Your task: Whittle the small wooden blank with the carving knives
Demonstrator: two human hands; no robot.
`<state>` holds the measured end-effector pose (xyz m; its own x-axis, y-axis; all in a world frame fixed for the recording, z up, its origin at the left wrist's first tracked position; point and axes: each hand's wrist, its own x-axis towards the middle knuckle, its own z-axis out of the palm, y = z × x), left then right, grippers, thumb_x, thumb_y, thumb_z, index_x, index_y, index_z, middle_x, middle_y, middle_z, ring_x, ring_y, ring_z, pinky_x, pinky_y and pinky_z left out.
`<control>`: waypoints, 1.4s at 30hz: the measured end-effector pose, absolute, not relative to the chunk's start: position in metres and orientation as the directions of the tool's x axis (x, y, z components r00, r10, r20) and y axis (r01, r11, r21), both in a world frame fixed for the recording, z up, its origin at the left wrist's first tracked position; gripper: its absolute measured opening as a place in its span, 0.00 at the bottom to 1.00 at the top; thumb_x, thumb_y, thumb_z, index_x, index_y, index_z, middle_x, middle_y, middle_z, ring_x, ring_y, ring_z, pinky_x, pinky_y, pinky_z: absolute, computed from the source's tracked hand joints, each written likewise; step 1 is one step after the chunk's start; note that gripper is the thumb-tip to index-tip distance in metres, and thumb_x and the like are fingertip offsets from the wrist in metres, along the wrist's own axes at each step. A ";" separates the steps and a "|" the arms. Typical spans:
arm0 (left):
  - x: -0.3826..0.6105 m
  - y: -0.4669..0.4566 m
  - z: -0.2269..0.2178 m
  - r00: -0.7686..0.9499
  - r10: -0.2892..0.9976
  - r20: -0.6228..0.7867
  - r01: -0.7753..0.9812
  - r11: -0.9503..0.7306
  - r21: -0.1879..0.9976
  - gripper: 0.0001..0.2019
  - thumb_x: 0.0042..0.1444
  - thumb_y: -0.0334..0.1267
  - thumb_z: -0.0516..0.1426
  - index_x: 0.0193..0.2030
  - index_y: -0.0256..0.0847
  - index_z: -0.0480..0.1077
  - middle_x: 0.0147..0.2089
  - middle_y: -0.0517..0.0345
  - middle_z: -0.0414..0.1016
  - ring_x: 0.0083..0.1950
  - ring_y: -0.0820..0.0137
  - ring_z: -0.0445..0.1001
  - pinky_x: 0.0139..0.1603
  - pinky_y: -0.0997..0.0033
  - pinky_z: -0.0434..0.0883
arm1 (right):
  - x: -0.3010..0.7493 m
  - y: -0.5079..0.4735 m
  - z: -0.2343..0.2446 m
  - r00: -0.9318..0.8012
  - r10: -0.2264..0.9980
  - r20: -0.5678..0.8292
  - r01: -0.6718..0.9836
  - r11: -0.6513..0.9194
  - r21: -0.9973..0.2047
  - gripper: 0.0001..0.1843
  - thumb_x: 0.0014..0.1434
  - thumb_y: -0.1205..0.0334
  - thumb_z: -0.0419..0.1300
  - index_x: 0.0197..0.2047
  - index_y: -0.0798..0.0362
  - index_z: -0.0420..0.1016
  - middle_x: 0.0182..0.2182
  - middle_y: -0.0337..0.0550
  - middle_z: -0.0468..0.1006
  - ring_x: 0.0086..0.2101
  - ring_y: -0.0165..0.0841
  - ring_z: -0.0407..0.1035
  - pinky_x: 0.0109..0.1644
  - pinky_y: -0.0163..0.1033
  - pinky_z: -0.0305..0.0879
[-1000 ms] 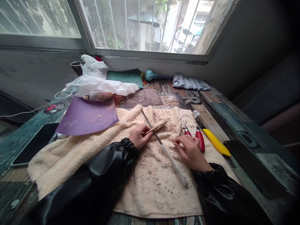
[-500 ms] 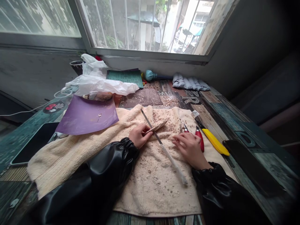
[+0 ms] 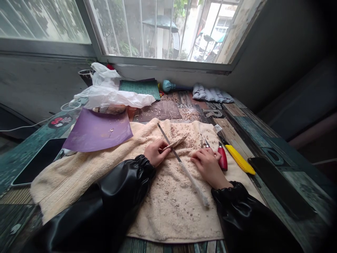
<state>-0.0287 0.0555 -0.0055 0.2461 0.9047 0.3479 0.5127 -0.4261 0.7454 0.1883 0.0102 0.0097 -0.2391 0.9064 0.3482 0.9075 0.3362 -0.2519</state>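
Observation:
My left hand (image 3: 156, 152) pinches a thin, pointed piece of wood (image 3: 177, 142) between thumb and fingers. Under that wood, a slim metal file (image 3: 165, 135) with a pale wrapped handle (image 3: 194, 184) lies slantwise across the beige towel (image 3: 168, 225). To the right of the file, my right hand (image 3: 207, 165) is low over the towel, fingers loosely bent and partly apart, with nothing visible in them. It covers most of one carving knife (image 3: 206, 143), whose metal tip shows beyond the fingers. A red-handled tool (image 3: 222, 157) lies right beside the hand.
A yellow-handled tool (image 3: 239, 159) and a dark phone (image 3: 281, 188) lie on the right. Purple sandpaper (image 3: 100, 130) and a tablet (image 3: 38, 161) are on the left. A white plastic bag (image 3: 113, 95), green sheet (image 3: 140, 88) and grey padded item (image 3: 212, 94) sit near the window. Wood shavings are scattered around.
My right hand has shifted slightly left and lower, and its fingers are more bent. The left hand keeps its hold on the wood. The view has moved a little.

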 end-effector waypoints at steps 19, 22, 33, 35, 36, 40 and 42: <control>-0.029 0.056 -0.007 0.255 0.901 0.350 0.515 -0.433 0.740 0.07 0.49 0.40 0.54 0.30 0.38 0.66 0.28 0.59 0.68 0.29 0.75 0.68 0.27 0.77 0.70 | 0.201 0.004 0.004 -0.302 0.899 0.318 0.914 0.368 -0.173 0.09 0.54 0.57 0.53 0.34 0.41 0.75 0.30 0.39 0.70 0.35 0.33 0.60 0.38 0.42 0.43; -0.030 0.056 -0.007 0.255 0.901 0.350 0.517 -0.433 0.738 0.07 0.49 0.40 0.54 0.30 0.38 0.66 0.29 0.59 0.68 0.28 0.75 0.68 0.27 0.76 0.70 | 0.205 0.006 0.004 -0.239 0.920 0.311 0.926 0.312 -0.211 0.09 0.54 0.57 0.53 0.28 0.45 0.74 0.29 0.38 0.71 0.35 0.33 0.60 0.40 0.44 0.42; -0.029 0.055 -0.006 0.253 0.903 0.347 0.511 -0.429 0.745 0.07 0.49 0.40 0.54 0.31 0.38 0.66 0.29 0.58 0.67 0.29 0.75 0.67 0.27 0.76 0.70 | 0.206 0.006 0.010 -0.196 0.917 0.347 0.910 0.302 -0.285 0.09 0.55 0.57 0.51 0.32 0.48 0.71 0.32 0.39 0.72 0.36 0.34 0.62 0.41 0.43 0.43; -0.029 0.056 -0.007 0.252 0.905 0.343 0.511 -0.426 0.746 0.07 0.49 0.40 0.54 0.30 0.38 0.66 0.28 0.58 0.67 0.29 0.74 0.67 0.27 0.76 0.70 | 0.204 0.004 0.010 -0.285 0.911 0.299 0.883 0.370 -0.287 0.10 0.54 0.55 0.52 0.35 0.46 0.72 0.33 0.40 0.72 0.37 0.35 0.62 0.40 0.43 0.43; -0.029 0.056 -0.007 0.252 0.905 0.343 0.510 -0.425 0.747 0.07 0.49 0.40 0.54 0.31 0.38 0.66 0.28 0.59 0.67 0.28 0.75 0.67 0.27 0.76 0.70 | 0.202 0.003 0.010 -0.327 0.904 0.276 0.870 0.402 -0.286 0.10 0.54 0.54 0.53 0.37 0.45 0.72 0.34 0.40 0.72 0.37 0.35 0.61 0.40 0.43 0.43; -0.029 0.056 -0.007 0.252 0.903 0.347 0.502 -0.429 0.751 0.07 0.49 0.40 0.54 0.31 0.38 0.66 0.28 0.59 0.68 0.28 0.75 0.67 0.27 0.76 0.70 | 0.198 0.002 0.007 -0.423 0.872 0.247 0.837 0.480 -0.262 0.10 0.54 0.54 0.54 0.37 0.42 0.73 0.32 0.38 0.73 0.36 0.34 0.61 0.41 0.44 0.43; -0.029 0.056 -0.007 0.254 0.902 0.350 0.503 -0.432 0.749 0.07 0.49 0.40 0.54 0.30 0.38 0.66 0.28 0.59 0.68 0.28 0.75 0.67 0.27 0.76 0.70 | 0.197 0.003 0.005 -0.423 0.867 0.263 0.835 0.486 -0.257 0.09 0.54 0.55 0.54 0.34 0.42 0.74 0.31 0.37 0.73 0.35 0.32 0.62 0.41 0.44 0.43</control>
<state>-0.0295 0.0558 -0.0074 0.2541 0.9016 0.3501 0.5027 -0.4323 0.7486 0.1973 0.0028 0.0053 -0.4232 0.8672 0.2625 0.8355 0.4856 -0.2573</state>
